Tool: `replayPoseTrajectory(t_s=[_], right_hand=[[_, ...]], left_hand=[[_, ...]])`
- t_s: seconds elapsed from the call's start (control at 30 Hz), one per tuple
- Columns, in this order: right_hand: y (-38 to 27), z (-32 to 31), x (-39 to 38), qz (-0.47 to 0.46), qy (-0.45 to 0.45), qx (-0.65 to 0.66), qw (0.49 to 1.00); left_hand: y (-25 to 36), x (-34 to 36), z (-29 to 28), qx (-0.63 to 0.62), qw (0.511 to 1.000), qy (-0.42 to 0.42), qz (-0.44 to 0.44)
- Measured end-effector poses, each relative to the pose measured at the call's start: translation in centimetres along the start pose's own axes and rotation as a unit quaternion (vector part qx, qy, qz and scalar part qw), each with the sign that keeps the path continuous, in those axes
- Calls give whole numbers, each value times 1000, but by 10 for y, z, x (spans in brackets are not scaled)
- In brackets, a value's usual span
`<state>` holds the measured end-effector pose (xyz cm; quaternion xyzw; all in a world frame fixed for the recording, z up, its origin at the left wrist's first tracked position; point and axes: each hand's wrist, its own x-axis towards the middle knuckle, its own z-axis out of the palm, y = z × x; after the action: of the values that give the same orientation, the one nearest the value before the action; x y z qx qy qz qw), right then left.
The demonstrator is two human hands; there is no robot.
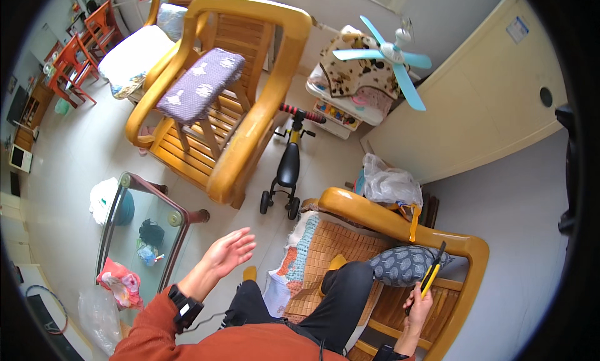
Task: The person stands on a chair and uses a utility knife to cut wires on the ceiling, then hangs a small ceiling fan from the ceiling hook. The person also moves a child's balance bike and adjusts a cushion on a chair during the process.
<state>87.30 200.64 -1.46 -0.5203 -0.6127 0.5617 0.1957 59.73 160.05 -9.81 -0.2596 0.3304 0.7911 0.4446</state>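
Observation:
My left hand (pixel 230 253) is raised over the floor beside the glass-topped table, fingers stretched out and holding nothing. In my right hand (pixel 420 307) is a slim yellow-and-black utility knife (pixel 430 278), its dark narrow end pointing up and away from me. The knife is above the wooden bench seat, in front of a grey leaf-patterned cushion (pixel 403 265). Part of its handle is hidden by my fingers. A woven mat (pixel 344 242) covers the bench beside my bent leg.
A glass-topped table (pixel 139 236) stands at left, bearing a red floral cloth bundle (pixel 120 283). Ahead are a wooden armchair (pixel 250 142) with a padded stool on it and a small black tricycle (pixel 289 164). A blue-bladed fan (pixel 392 53) and a plastic bag (pixel 390 183) are farther right.

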Motion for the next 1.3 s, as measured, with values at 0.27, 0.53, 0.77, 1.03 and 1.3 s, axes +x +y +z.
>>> replayPoseTrajectory(t_s=[0.27, 0.53, 0.77, 1.03, 1.3], right_hand=[[-103, 136, -100, -78, -239, 24, 968], [-62, 304, -191, 4, -590, -99, 801], [-44, 371, -149, -105, -658, -135, 733], [6, 443, 38, 137, -417, -101, 893], [99, 478, 187, 211, -219, -84, 949]], left_hand=[[50, -109, -56, 66, 986, -60, 144], [13, -101, 6, 141, 958, -244, 47], [68, -70, -18, 107, 968, -120, 194], [176, -34, -55, 128, 941, 101, 296], [169, 59, -66, 300, 924, 185, 148]])
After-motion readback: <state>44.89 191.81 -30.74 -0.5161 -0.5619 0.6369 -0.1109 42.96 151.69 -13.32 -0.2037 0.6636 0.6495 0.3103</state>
